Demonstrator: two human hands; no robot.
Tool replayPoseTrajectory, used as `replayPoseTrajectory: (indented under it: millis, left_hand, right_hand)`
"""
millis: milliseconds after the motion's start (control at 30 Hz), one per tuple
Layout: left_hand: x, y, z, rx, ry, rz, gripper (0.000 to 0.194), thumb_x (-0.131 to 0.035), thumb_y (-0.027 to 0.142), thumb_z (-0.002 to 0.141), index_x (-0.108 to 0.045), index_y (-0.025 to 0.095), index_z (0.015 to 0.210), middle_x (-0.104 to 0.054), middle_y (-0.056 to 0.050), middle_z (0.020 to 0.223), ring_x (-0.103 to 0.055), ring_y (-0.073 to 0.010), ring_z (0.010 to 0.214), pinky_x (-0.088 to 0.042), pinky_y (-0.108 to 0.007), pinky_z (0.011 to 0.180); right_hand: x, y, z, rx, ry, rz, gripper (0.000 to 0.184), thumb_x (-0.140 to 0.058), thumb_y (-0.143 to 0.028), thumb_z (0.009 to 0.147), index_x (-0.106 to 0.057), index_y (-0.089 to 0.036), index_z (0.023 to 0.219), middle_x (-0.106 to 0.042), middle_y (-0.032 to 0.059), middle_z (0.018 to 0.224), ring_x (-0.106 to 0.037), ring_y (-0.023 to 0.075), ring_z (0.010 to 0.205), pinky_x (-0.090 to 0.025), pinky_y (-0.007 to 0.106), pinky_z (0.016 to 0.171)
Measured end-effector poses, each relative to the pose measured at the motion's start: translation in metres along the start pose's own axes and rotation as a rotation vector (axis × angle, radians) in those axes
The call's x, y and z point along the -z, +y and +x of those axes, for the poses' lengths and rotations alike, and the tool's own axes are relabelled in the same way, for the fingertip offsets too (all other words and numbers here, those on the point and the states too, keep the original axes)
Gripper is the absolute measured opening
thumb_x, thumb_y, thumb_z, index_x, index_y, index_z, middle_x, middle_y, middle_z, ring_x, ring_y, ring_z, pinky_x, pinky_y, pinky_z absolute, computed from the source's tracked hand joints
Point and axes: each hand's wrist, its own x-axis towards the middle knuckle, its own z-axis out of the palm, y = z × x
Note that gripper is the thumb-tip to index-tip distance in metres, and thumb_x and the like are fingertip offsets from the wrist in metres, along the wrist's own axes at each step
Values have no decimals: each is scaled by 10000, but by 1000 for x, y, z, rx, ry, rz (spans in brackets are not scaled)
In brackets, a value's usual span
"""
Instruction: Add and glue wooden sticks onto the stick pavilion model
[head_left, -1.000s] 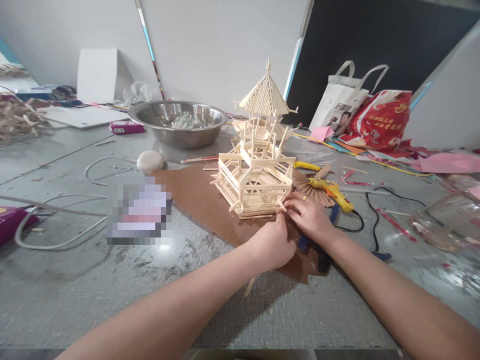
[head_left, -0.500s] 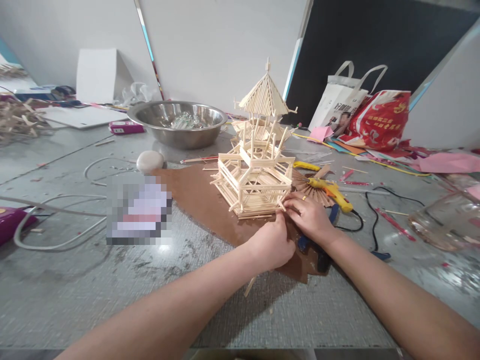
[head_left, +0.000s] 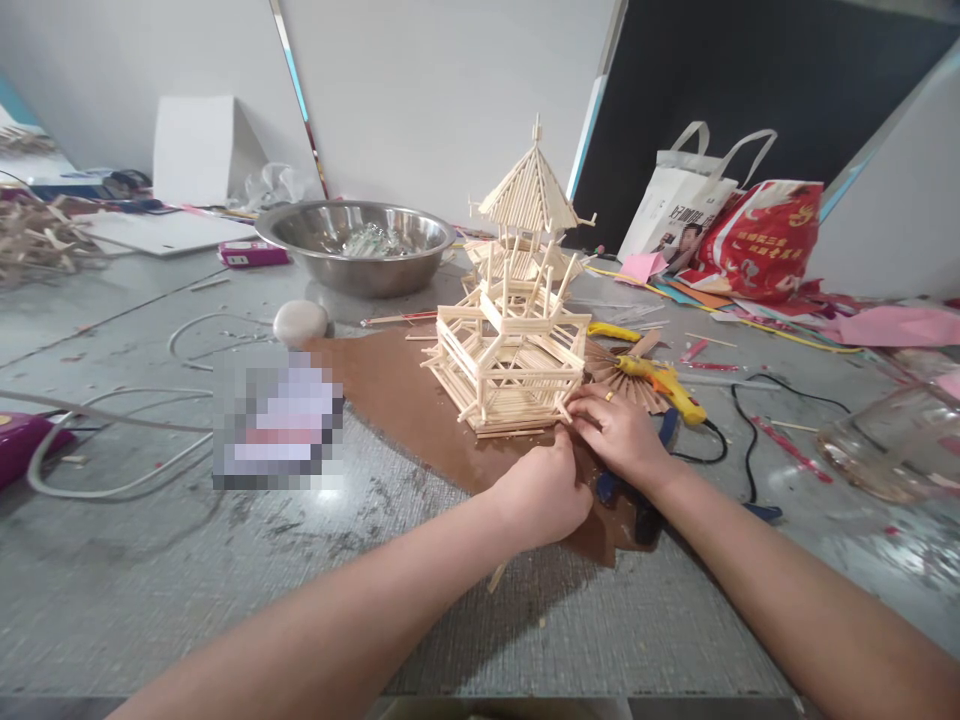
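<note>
A wooden stick model (head_left: 510,352) of a hexagonal pavilion base stands on a brown sheet (head_left: 390,395). Behind it is a second stick model with a pointed roof (head_left: 531,195). My left hand (head_left: 544,492) is closed in a loose fist at the near right corner of the model's base; what its fingers pinch is hidden. My right hand (head_left: 619,432) rests beside it with fingers curled, its fingertips pressing on a thin stick at the same corner. A loose stick (head_left: 496,576) lies under my left wrist.
A yellow glue gun (head_left: 664,382) with a black cord lies right of the model. A steel bowl (head_left: 356,243) stands behind, a pale round stone (head_left: 301,322) to the left. White cable (head_left: 112,440), bags (head_left: 757,238), pink paper scraps and a glass jar (head_left: 892,440) surround the grey table.
</note>
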Motion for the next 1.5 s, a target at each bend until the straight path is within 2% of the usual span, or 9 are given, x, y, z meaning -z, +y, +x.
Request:
replayPoseTrajectory:
  millis: [233, 433, 667, 767, 867, 967, 1133, 1300, 1500]
  left_hand:
    - [3, -4, -3, -54, -15, -32, 262, -387, 162, 665, -507, 109, 892, -612, -129, 834, -585, -220, 746, -451, -318, 666]
    - [8, -2, -4, -48, -32, -41, 241, -378, 146, 680, -511, 117, 878, -609, -117, 811, -579, -218, 739, -449, -332, 679]
    - [3, -6, -4, -86, 17, -134, 291, -376, 147, 682, -503, 136, 943, -610, -100, 879, -570, -216, 809, -441, -331, 725]
    - [3, -7, -5, -81, 17, -152, 307, -381, 140, 671, -506, 144, 951, -610, -95, 891, -565, -215, 827, -435, -329, 739]
    - [3, -8, -6, -81, 18, -160, 291, -385, 141, 664, -510, 146, 927, -611, -90, 882, -562, -209, 824, -432, -318, 736]
    - [5, -7, -8, -60, -1, -136, 247, -379, 150, 668, -517, 141, 872, -615, -88, 816, -568, -201, 751, -439, -306, 684]
    - [10, -6, -11, -85, 22, -90, 235, -371, 146, 676, -553, 159, 824, -616, -63, 757, -561, -182, 674, -427, -278, 619]
    - [13, -7, -14, -75, -18, -78, 222, -364, 166, 704, -583, 176, 739, -603, -36, 649, -533, -148, 567, -404, -249, 552]
    - [19, -10, -17, -116, -14, -59, 206, -366, 203, 740, -569, 188, 709, -582, -8, 629, -516, -130, 575, -379, -224, 533]
  right_hand:
    - [-1, -1, 0, -6, 11, 40, 98, -493, -210, 756, -589, -191, 756, -611, 59, 910, -580, 170, 845, -456, 304, 761]
    - [0, -1, 0, -19, 25, 86, 69, -499, -196, 737, -549, -193, 784, -601, 57, 885, -574, 170, 848, -453, 309, 769]
    - [1, -3, -2, -32, 22, 38, 202, -475, -118, 669, -513, -197, 851, -595, 53, 924, -564, 183, 872, -447, 314, 777]
    - [4, -3, -3, -29, 58, 43, 214, -478, -129, 666, -494, -202, 866, -592, 56, 929, -560, 192, 875, -440, 324, 773]
    - [10, -4, -2, 8, 100, 100, 146, -493, -196, 701, -485, -198, 847, -587, 66, 905, -546, 193, 884, -428, 325, 769]
    - [18, -4, -1, 42, 109, 132, 84, -487, -276, 744, -480, -193, 755, -583, 53, 808, -547, 177, 811, -423, 303, 725]
    - [27, 0, 0, -44, 96, 31, 196, -425, -279, 802, -467, -192, 631, -523, 18, 604, -505, 134, 601, -395, 260, 600]
    - [35, 5, 2, -49, 96, 44, 181, -394, -249, 826, -526, -191, 718, -578, 37, 716, -540, 141, 699, -403, 255, 650]
    - [37, 17, 6, -84, 125, 69, 140, -429, -223, 806, -562, -190, 777, -612, 43, 806, -561, 153, 785, -415, 270, 711]
